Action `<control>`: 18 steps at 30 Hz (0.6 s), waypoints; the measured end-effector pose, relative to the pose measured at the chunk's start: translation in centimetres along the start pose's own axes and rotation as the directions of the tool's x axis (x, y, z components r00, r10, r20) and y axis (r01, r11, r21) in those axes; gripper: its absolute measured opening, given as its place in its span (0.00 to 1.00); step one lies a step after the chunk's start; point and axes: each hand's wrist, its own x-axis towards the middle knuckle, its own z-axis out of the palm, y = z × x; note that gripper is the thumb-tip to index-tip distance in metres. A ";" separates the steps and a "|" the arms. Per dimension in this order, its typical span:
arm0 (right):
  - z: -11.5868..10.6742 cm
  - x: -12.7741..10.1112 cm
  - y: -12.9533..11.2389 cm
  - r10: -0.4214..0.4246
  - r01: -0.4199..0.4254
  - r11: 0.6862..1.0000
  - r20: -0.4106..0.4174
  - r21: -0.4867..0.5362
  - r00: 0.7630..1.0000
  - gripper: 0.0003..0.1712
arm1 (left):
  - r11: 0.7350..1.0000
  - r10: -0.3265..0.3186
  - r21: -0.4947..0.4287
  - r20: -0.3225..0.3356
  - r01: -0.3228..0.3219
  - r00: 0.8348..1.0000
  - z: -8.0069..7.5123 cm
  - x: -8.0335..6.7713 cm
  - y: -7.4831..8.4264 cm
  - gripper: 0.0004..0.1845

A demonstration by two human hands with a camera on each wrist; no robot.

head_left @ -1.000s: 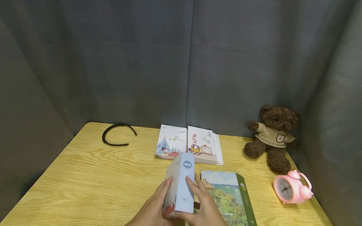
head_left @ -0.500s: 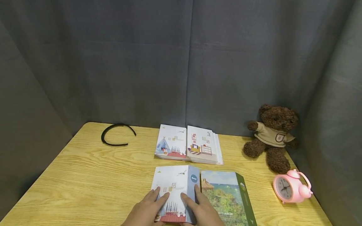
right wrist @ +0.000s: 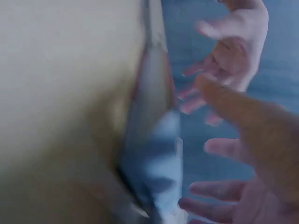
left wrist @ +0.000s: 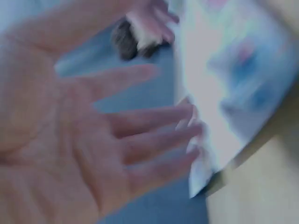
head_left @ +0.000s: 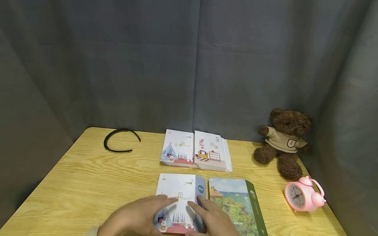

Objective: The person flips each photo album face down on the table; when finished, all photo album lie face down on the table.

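A white photo album [head_left: 176, 190] with a blue spine [head_left: 200, 188] and a drawn room on its cover lies flat at the front middle of the table. My left hand [head_left: 134, 213] hovers over its left side, fingers spread and blurred by motion. In the left wrist view the left palm [left wrist: 70, 135] faces the camera, straight fingertips right at the album's edge. My right hand [head_left: 214, 218] is by the spine, its fingers relaxed and its thumb over the cover. In the right wrist view the right-hand fingers [right wrist: 219, 200] are extended and grip nothing.
A green-spined album [head_left: 236, 203] with a painted seaside cover lies just right. Behind are two white albums, one [head_left: 178, 147] beside the other [head_left: 210, 150]. A black headband [head_left: 107, 141] is back left; a brown teddy bear [head_left: 283, 141] and pink alarm clock [head_left: 304, 195] are at right.
Both hands brought the white album from standing on edge down to lying flat beside the green-spined one. The left hand then lifted off it and shifted left; the right hand loosened.
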 end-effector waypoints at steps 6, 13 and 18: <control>-4.7 0.5 1.4 0.033 -0.040 0.999 -0.297 -0.018 0.954 0.47 | 0.982 0.169 -0.031 -0.280 -0.185 0.945 -4.8 5.8 0.4 0.43; -8.6 4.6 7.3 0.140 -0.151 0.989 -0.384 0.000 0.913 0.51 | 0.987 0.033 -0.137 -0.308 -0.079 0.951 -5.1 14.0 0.3 0.45; -8.6 7.4 11.2 0.184 -0.190 0.982 -0.300 0.012 0.936 0.56 | 0.995 -0.087 -0.068 -0.200 0.075 0.976 -2.4 18.5 -0.5 0.52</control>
